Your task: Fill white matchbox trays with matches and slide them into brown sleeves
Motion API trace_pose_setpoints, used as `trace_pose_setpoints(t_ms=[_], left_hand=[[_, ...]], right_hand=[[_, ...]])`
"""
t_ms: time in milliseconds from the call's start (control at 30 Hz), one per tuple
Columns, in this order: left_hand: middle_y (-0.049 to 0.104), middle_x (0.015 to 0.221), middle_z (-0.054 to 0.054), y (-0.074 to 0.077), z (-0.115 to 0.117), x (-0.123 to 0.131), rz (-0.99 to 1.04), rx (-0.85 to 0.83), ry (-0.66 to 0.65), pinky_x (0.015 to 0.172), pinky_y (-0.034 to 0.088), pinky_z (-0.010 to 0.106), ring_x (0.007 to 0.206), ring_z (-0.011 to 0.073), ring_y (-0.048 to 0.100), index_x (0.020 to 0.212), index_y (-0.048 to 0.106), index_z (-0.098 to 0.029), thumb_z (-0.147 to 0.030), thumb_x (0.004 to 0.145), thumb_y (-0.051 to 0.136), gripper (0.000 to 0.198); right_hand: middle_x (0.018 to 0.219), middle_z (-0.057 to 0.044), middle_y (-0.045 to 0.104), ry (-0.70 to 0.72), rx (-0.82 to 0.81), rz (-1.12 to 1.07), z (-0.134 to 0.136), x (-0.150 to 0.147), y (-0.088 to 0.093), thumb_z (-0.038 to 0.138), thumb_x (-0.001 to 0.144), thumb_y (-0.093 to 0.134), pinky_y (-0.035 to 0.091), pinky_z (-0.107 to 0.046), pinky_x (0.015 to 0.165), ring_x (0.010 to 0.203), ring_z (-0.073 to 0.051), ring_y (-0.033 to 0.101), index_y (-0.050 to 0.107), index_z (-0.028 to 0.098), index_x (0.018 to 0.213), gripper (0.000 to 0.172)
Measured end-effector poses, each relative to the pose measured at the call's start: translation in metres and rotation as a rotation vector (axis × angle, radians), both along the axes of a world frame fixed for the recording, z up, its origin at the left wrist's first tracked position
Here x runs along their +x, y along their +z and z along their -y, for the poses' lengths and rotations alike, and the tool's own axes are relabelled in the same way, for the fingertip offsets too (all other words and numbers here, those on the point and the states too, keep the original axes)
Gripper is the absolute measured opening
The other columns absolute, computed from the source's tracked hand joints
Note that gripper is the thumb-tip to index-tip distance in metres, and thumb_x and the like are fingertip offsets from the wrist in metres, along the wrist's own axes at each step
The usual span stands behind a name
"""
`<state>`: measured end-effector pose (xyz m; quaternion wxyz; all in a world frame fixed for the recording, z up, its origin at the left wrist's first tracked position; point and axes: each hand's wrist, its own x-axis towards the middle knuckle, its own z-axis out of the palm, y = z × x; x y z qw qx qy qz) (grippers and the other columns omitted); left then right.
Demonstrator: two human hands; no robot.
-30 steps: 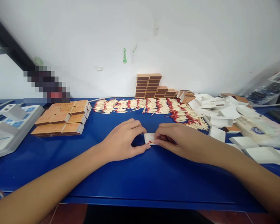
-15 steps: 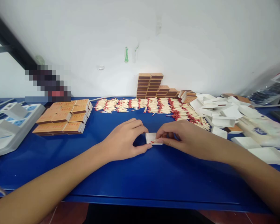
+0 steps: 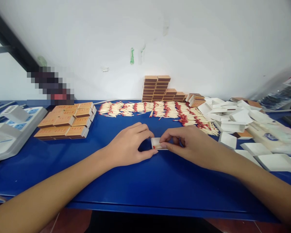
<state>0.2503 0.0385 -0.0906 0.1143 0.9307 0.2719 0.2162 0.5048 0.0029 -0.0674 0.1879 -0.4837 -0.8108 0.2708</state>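
Observation:
A small white matchbox tray (image 3: 156, 142) with a few red-tipped matches in it lies on the blue table (image 3: 145, 184) between my hands. My left hand (image 3: 129, 144) curls round its left end, thumb and forefinger pinching it. My right hand (image 3: 187, 142) covers its right part, fingers bent and pressing on the matches inside. Most of the tray is hidden under my right fingers.
A long row of loose matches (image 3: 160, 111) lies behind my hands. Closed orange matchboxes (image 3: 67, 123) sit at the left, a stack of brown sleeves (image 3: 158, 88) stands by the wall, and white empty trays (image 3: 235, 118) are heaped at the right. A grey power strip (image 3: 6, 129) is far left.
My right hand's fingers shifted slightly left over the tray, covering more of it. My left hand stayed where it was.

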Motion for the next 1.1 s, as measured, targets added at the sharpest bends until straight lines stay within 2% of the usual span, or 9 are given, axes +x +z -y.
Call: trace_pose_setpoints(t_ms=[200,367,467,567,733,933,1100], left_hand=[[0.073,0.110,0.008,0.001,0.000,-0.001,-0.008,-0.017,0.006,0.090,0.056,0.041,0.105,0.0265,0.067,0.113,0.072,-0.019,-0.042,0.101,0.077,0.026],[0.073,0.109,0.008,0.002,0.000,-0.001,-0.020,-0.024,0.022,0.090,0.056,0.041,0.105,0.0266,0.068,0.116,0.073,-0.019,-0.041,0.100,0.078,0.027],[0.073,0.109,0.008,0.003,0.001,-0.001,-0.028,-0.028,0.020,0.089,0.056,0.040,0.105,0.0267,0.068,0.117,0.073,-0.019,-0.041,0.101,0.077,0.027],[0.073,0.110,0.008,0.003,0.001,-0.002,-0.025,-0.025,0.013,0.089,0.056,0.040,0.105,0.0266,0.068,0.117,0.074,-0.019,-0.040,0.101,0.078,0.027],[0.072,0.108,0.008,0.002,0.000,-0.002,-0.028,-0.026,0.019,0.089,0.055,0.041,0.105,0.0268,0.067,0.118,0.074,-0.017,-0.041,0.101,0.078,0.030],[0.073,0.108,0.008,0.001,0.001,0.001,-0.007,-0.008,0.012,0.090,0.056,0.041,0.104,0.0266,0.067,0.115,0.072,-0.018,-0.040,0.100,0.078,0.027],[0.074,0.109,0.008,0.000,0.002,0.004,0.013,0.015,0.006,0.091,0.057,0.042,0.105,0.0276,0.068,0.114,0.071,-0.019,-0.041,0.100,0.077,0.026]], right_hand=[[0.094,-0.003,0.078,0.035,0.117,0.052,-0.005,0.005,0.002,0.041,0.103,0.065,0.045,-0.032,0.063,0.065,-0.015,0.060,0.082,0.027,0.097,0.022],[0.082,-0.006,0.073,-0.121,0.370,0.166,-0.032,0.037,0.003,0.044,0.101,0.063,0.043,-0.035,0.068,0.072,-0.021,0.062,0.079,0.025,0.091,0.026],[0.085,-0.007,0.074,-0.096,0.313,0.290,-0.046,0.056,-0.004,0.045,0.096,0.067,0.042,-0.035,0.069,0.076,-0.023,0.064,0.077,0.024,0.089,0.024],[0.087,-0.008,0.075,-0.095,0.252,0.356,-0.050,0.063,-0.012,0.043,0.098,0.063,0.043,-0.035,0.069,0.078,-0.023,0.065,0.073,0.023,0.087,0.024],[0.084,-0.006,0.072,-0.071,0.217,0.348,-0.042,0.051,-0.012,0.041,0.101,0.059,0.043,-0.034,0.068,0.075,-0.022,0.064,0.069,0.024,0.087,0.025],[0.090,-0.004,0.071,0.025,0.221,0.131,-0.016,0.016,-0.004,0.039,0.105,0.059,0.045,-0.031,0.070,0.077,-0.018,0.064,0.070,0.025,0.098,0.020],[0.095,-0.004,0.069,0.069,0.184,0.176,-0.001,-0.003,-0.009,0.036,0.108,0.056,0.043,-0.030,0.067,0.075,-0.017,0.064,0.066,0.023,0.095,0.021]])
